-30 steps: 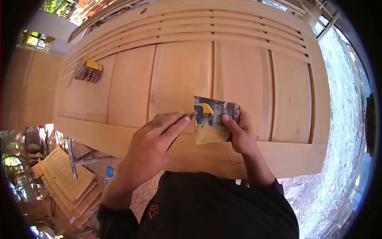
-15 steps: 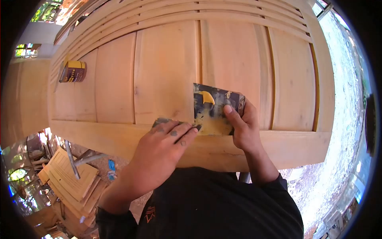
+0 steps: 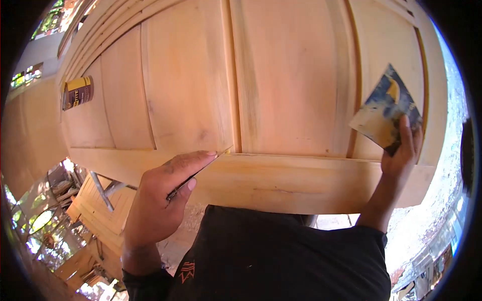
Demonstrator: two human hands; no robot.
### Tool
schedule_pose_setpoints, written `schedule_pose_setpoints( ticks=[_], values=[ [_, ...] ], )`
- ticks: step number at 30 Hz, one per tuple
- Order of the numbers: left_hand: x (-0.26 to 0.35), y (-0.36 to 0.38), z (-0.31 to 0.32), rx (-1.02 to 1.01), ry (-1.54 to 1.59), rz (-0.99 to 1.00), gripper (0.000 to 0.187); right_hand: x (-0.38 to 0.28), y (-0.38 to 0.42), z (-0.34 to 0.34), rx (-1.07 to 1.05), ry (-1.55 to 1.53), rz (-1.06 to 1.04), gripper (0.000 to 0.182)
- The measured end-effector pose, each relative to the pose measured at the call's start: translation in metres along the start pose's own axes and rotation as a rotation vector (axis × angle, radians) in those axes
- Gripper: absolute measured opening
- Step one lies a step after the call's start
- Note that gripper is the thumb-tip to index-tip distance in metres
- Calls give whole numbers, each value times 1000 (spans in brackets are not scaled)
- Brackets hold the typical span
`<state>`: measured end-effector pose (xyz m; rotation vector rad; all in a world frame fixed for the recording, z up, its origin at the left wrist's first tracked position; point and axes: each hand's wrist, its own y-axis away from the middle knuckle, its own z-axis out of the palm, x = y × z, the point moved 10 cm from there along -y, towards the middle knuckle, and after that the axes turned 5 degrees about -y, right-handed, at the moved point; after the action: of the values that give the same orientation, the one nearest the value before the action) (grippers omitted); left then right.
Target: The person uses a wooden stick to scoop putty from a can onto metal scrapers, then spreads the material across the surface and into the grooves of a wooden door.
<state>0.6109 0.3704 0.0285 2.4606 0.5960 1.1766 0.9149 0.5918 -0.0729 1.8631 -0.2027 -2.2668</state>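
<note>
My left hand [image 3: 158,193] is closed around a thin putty scraper [image 3: 195,174], seen nearly edge-on. The scraper's tip meets the wooden panel [image 3: 291,90] at the joint between the bottom rail [image 3: 281,183] and an upright groove, where a little yellow filler shows. Off to the right, my right hand [image 3: 401,153] grips a flat, stained putty plate [image 3: 375,120] by its lower right corner. A curved dab of yellow putty [image 3: 393,91] sits near the plate's upper corner. The plate is held over the panel's right part.
A yellow and brown can [image 3: 79,94] lies on the panel's left end. Below the left edge are a metal stand leg [image 3: 103,191] and stacked wooden boards [image 3: 95,203]. Bright, sunlit ground [image 3: 422,220] borders the right side.
My hands have moved apart. The right hand carried the putty plate to the right and tilted it, while the left turned the scraper and brought its tip to the joint. The view shifted slightly.
</note>
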Motion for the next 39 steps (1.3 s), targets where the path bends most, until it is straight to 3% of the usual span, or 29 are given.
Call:
schedule_pose_setpoints(
  ticks=[2, 4, 6, 7, 10, 13, 17, 19, 24, 27, 30, 34, 39],
  values=[
    [1, -9, 2, 0, -79, 8, 38, 10, -8, -17, -73, -38, 7, 32],
    [-7, -15, 2, 12, -128, -22, 41, 21, -8, -44, 88, 17, 33, 36],
    [-14, -20, 5, 1, -183, -50, 44, 27, -9, -45, 95, -40, 6, 37],
    [-16, -23, 7, -15, -212, -61, 45, 27, -6, -53, 239, 40, 2, 37],
    [-21, -33, 17, -74, -266, -83, 47, 17, -9, -52, 306, 171, -111, 46],
    [-28, -41, 18, -110, -315, -109, 47, -7, 4, -56, -120, 891, -647, 41],
    [-45, -45, 4, -96, -341, -136, 47, -10, -6, -72, 71, 602, -539, 41],
    [-51, -44, -1, -121, -349, -154, 46, -1, -6, -86, 199, 477, -371, 41],
    [-60, -44, 0, -152, -310, -167, 44, 7, -1, -107, 308, 491, -186, 46],
    [-65, -45, 2, -184, -330, -166, 43, 20, -7, -113, 105, -13, -51, 44],
    [-68, -47, 0, -181, -370, -168, 42, 18, -9, -101, -49, -185, -41, 45],
    [-59, -48, 22, -254, -399, -106, 35, 19, -10, -92, -102, -245, -30, 50],
    [-50, -47, 51, -345, -480, -49, 35, 14, -11, -105, 8, -6, -46, 45]
  ],
)
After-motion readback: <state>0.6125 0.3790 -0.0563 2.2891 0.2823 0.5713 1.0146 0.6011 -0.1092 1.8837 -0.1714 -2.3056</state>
